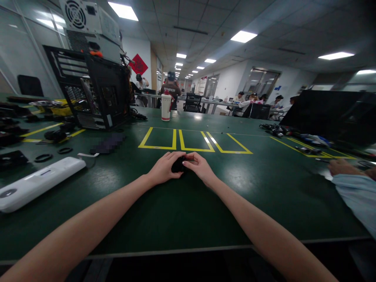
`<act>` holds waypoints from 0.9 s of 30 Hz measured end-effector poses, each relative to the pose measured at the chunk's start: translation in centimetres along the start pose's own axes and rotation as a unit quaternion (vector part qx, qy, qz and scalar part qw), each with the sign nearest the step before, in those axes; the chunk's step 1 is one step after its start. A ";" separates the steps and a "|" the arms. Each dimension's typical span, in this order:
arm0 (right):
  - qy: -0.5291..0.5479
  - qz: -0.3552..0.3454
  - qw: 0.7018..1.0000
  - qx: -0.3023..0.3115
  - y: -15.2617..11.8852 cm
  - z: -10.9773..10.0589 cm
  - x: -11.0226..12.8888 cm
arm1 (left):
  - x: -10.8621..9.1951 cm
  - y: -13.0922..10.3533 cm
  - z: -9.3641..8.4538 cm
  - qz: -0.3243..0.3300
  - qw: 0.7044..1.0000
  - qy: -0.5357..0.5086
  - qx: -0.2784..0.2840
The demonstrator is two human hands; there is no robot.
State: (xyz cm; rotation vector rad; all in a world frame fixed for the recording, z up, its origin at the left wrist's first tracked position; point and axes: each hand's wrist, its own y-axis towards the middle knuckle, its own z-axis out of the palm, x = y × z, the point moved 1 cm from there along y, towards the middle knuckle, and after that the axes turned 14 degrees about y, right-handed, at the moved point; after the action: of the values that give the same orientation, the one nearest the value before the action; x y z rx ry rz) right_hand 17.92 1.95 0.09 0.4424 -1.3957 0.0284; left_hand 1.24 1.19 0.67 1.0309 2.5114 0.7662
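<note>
A small black object (178, 165), mostly covered by fingers, sits between my two hands low over the green tabletop (188, 211); its kind cannot be made out. My left hand (164, 168) is curled round its left side, thumb in front and fingers over the top. From the right, my right hand (199, 166) closes on it with thumb and forefinger near its upper edge. Just beyond the hands lie yellow tape outlines (196, 149) on the table.
On the left stand a black computer case (102, 90), a white elongated device (44, 182) and black rings (43, 158). A white cup (166, 107) is at the back. To the right, another person's sleeved arm (352, 192) rests near tools (308, 150) and a dark screen (331, 117).
</note>
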 end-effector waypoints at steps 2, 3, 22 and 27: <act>-0.005 0.019 1.000 0.003 0.2 -0.2 -0.2 | 0.0 0.0 0.0 0.002 1.000 0.000 0.000; -0.001 0.027 1.000 0.009 0.2 -0.2 -0.3 | -0.1 0.0 0.0 0.002 1.000 0.000 0.000; 0.005 0.021 0.999 0.030 0.0 -0.2 -0.1 | -0.1 0.0 -0.2 -0.004 1.000 -0.007 0.005; 0.042 0.012 0.998 0.039 -0.3 -0.1 0.0 | -0.1 0.0 -0.2 -0.004 1.000 -0.008 0.006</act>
State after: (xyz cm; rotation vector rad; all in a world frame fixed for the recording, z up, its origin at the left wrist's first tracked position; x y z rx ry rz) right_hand 18.07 1.68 0.01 0.4840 -1.3195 0.1197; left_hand 1.22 1.01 0.86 1.0259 2.5078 0.7374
